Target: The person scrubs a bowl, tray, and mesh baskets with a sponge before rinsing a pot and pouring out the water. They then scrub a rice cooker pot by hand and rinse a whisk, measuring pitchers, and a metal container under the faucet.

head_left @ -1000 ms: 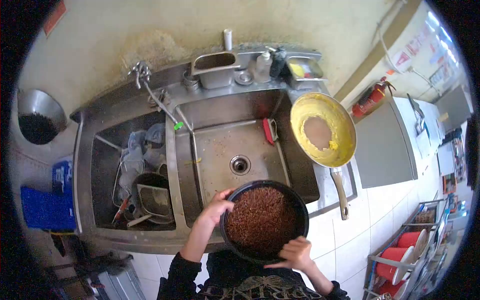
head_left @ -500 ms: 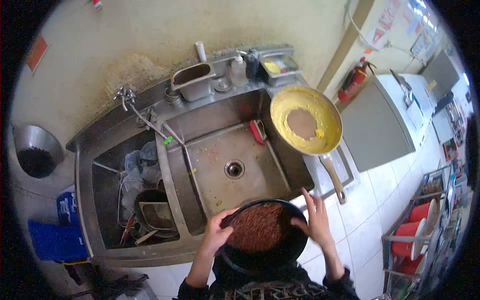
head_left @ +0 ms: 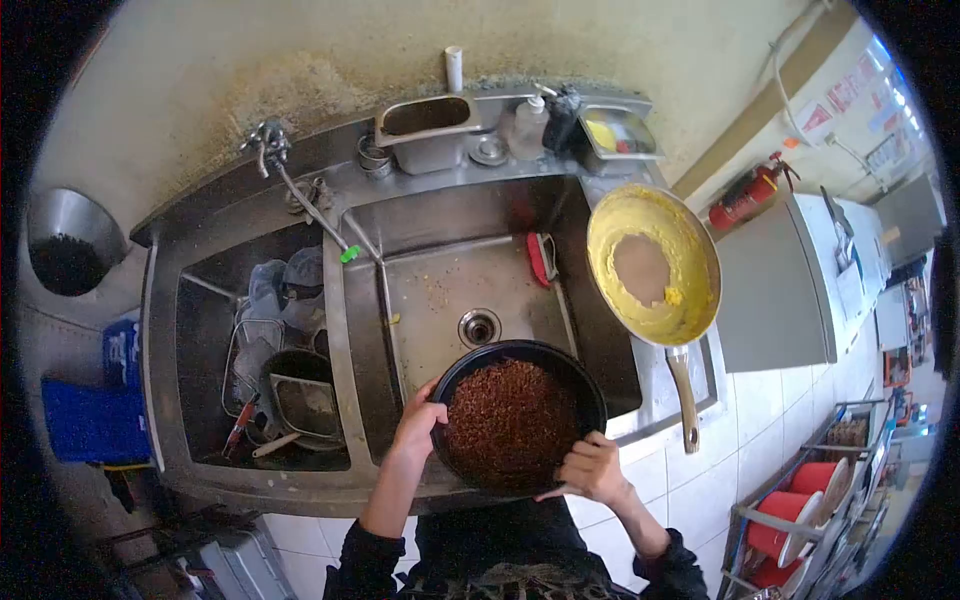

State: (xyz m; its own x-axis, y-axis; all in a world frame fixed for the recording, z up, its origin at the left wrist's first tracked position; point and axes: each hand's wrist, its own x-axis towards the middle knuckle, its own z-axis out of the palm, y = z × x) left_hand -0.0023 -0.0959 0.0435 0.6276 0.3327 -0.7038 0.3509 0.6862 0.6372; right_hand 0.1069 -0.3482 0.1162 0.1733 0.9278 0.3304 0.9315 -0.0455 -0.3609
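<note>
A round black pan (head_left: pixel 590 385) is held over the front edge of the sink, with a layer of reddish-brown, grainy stuff (head_left: pixel 512 420) inside. My left hand (head_left: pixel 418 425) grips its left rim, the thumb on top. At the lower right rim my right hand (head_left: pixel 592 468) is closed on the pan, fingers curled over the edge. To the right, a frying pan (head_left: pixel 700 300) coated with yellow residue lies at the sink's right side, its handle pointing toward the front.
The steel sink (head_left: pixel 450 290) has a drain and a red brush (head_left: pixel 541 260). A faucet (head_left: pixel 305 200) arches from the back left. Dishes (head_left: pixel 305 405) fill the left basin. Steel containers (head_left: pixel 430 145) and a pump bottle (head_left: pixel 528 128) line the back ledge. Red buckets (head_left: pixel 780 525) stand at lower right.
The black pan has moved up toward the sink and tilted less toward me. My right hand, earlier open with fingers raised, has closed on the rim. The view has shifted.
</note>
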